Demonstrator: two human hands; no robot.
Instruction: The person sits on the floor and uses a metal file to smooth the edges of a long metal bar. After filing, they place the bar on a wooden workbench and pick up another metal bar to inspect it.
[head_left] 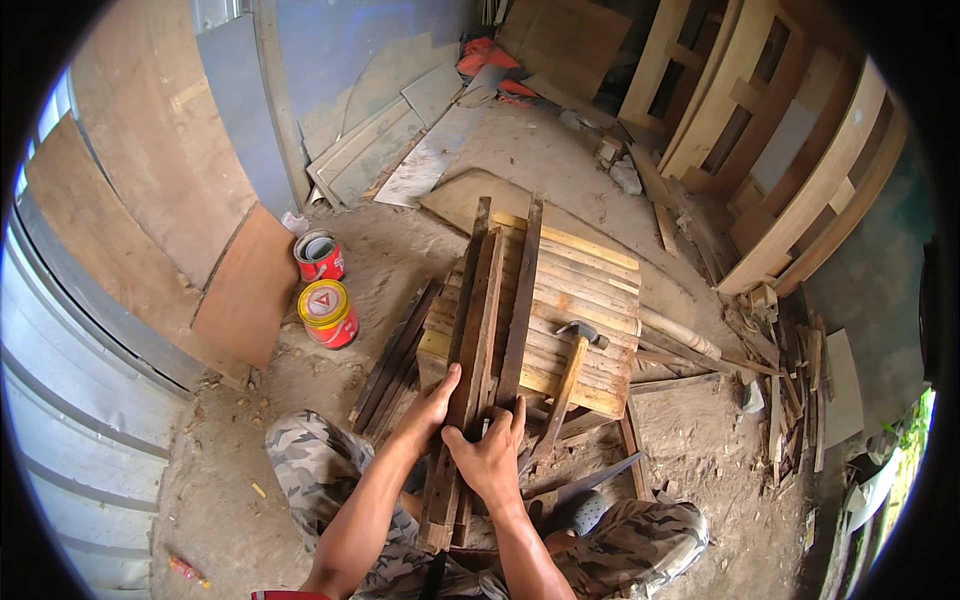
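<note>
Several long dark wood strips (483,320) lie lengthwise over a low slatted wooden platform (600,285), their near ends reaching down between my knees. My left hand (428,412) grips the strips from their left side, thumb pointing up along the wood. Across their top, my right hand (488,455) has its fingers closed around the strips, the index finger against the rightmost one. To the right of that hand, a claw hammer (570,372) with a wooden handle rests on the platform, head pointing away. A handsaw blade (600,480) shows below the platform, near my right foot.
Two red paint cans (328,315) stand on the dirt floor at left. More dark strips (392,360) lie beside the platform. Plywood sheets (150,200) lean on the left wall, wooden frames (800,170) on the right. Scrap wood (790,390) is piled at right.
</note>
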